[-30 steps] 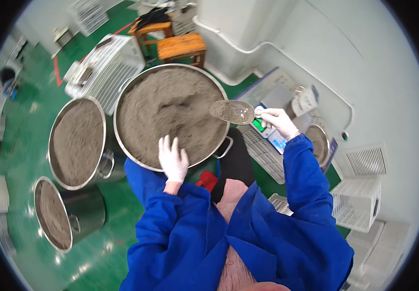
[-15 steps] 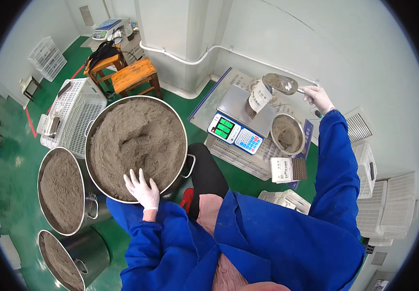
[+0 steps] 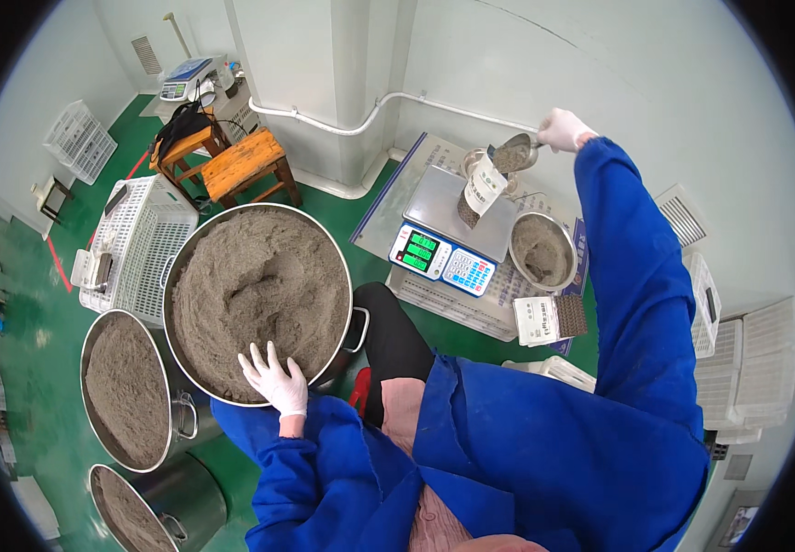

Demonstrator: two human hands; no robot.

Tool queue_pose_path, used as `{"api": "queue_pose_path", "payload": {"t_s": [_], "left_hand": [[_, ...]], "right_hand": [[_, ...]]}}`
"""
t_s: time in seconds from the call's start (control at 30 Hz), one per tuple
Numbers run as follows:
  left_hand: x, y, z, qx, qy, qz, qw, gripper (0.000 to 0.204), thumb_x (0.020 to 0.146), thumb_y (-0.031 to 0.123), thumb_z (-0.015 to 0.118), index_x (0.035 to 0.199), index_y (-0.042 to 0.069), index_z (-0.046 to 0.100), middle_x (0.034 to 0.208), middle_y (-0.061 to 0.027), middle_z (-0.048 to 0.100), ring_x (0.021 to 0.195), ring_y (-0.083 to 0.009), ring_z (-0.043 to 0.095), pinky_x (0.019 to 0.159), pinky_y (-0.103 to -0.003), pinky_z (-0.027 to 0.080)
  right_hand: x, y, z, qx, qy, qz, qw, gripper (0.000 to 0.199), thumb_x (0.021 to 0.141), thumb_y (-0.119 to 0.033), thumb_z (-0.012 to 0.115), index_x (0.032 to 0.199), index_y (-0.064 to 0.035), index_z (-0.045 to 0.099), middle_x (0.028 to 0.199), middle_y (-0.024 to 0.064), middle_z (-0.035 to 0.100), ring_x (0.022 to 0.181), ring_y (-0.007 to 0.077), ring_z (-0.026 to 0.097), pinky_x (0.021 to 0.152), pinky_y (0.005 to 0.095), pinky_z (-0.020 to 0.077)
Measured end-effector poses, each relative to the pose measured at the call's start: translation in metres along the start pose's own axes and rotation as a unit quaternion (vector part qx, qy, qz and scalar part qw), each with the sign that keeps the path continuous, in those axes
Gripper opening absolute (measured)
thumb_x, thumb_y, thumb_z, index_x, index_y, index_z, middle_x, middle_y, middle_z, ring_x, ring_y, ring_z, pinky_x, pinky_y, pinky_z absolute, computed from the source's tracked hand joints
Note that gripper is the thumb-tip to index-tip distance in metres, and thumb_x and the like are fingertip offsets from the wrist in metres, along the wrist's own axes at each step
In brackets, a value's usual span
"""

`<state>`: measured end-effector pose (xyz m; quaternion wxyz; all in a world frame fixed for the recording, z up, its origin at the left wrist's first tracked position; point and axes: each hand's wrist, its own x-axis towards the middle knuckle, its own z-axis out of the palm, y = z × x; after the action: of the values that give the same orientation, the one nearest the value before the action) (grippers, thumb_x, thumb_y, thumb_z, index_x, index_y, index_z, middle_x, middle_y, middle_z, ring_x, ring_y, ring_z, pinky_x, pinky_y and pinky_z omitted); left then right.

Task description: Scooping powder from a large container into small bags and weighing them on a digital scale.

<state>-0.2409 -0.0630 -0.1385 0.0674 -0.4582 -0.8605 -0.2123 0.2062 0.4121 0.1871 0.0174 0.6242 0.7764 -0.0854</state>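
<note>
My right hand [image 3: 563, 131], in a white glove, grips the handle of a metal scoop [image 3: 530, 153]. The scoop holds grey-brown powder and tips down over the top of a white-labelled pouch [image 3: 484, 188]. That pouch stands on the steel platform of a digital scale [image 3: 443, 257] with lit green displays. Spread-fingered, my gloved left hand [image 3: 278, 379] lies at the near rim of a large steel pot [image 3: 349, 304] heaped with the same powder. A steel bowl [image 3: 577, 272] with more powder sits right of the scale. Whether powder is falling into the pouch, I cannot tell.
A stack of labelled pouches [image 3: 549, 319] lies below the bowl. Two more powder-filled steel pots [image 3: 181, 419] [image 3: 204, 501] stand at the lower left. White plastic crates [image 3: 154, 230], wooden stools [image 3: 248, 164] and a wall pipe [image 3: 360, 131] surround the area.
My right hand has moved left and up, turning the scoop from nearly level to tipped down over the pouch. My left hand keeps its place at the pot's rim. The view has shifted slightly.
</note>
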Motion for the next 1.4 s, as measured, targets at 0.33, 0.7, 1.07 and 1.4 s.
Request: {"api": "queue_pose_path", "payload": {"t_s": [0.33, 0.7, 1.07, 1.4], "left_hand": [[-0.002, 0.002, -0.004, -0.034, 0.024, 0.011, 0.999, 0.049, 0.084, 0.016, 0.073, 0.132, 0.008, 0.065, 0.157, -0.018, 0.045, 0.152, -0.0466, 0.025, 0.124, -0.058, 0.023], [0.002, -0.001, -0.001, -0.006, 0.024, -0.001, 1.0, 0.059, 0.086, 0.023, 0.071, 0.142, 0.011, 0.059, 0.161, -0.0171, 0.039, 0.153, -0.0472, 0.023, 0.123, -0.062, 0.019], [-0.004, 0.0, 0.002, -0.002, 0.039, -0.024, 0.999, 0.072, 0.084, 0.021, 0.073, 0.152, 0.01, 0.049, 0.165, -0.0216, 0.03, 0.154, -0.0491, 0.019, 0.124, -0.063, 0.017], [0.005, 0.009, 0.0, -0.015, 0.054, -0.018, 0.998, 0.063, 0.084, 0.022, 0.072, 0.144, 0.007, 0.057, 0.157, -0.0221, 0.042, 0.151, -0.0477, 0.028, 0.121, -0.063, 0.024]], "right_hand": [[0.022, -0.032, 0.0, -0.132, -0.032, 0.037, 0.99, 0.026, 0.081, -0.027, 0.074, 0.086, -0.0023, 0.08, 0.076, 0.014, 0.076, 0.076, 0.028, 0.076, 0.073, 0.0412, 0.0595], [-0.06, 0.074, 0.021, 0.33, -0.022, 0.072, 0.941, 0.029, 0.093, -0.033, 0.072, 0.098, -0.0055, 0.078, 0.071, 0.0003, 0.064, 0.056, 0.0066, 0.049, 0.052, 0.0256, 0.0379], [-0.123, -0.258, 0.169, 0.164, -0.114, -0.301, 0.933, 0.03, 0.084, -0.031, 0.066, 0.096, -0.0069, 0.08, 0.093, 0.0169, 0.077, 0.086, 0.032, 0.074, 0.082, 0.044, 0.0585], [-0.115, -0.369, 0.349, 0.065, -0.168, -0.358, 0.916, 0.028, 0.085, -0.029, 0.064, 0.098, -0.0101, 0.08, 0.1, 0.0182, 0.076, 0.099, 0.0377, 0.073, 0.091, 0.0472, 0.0574]]}}
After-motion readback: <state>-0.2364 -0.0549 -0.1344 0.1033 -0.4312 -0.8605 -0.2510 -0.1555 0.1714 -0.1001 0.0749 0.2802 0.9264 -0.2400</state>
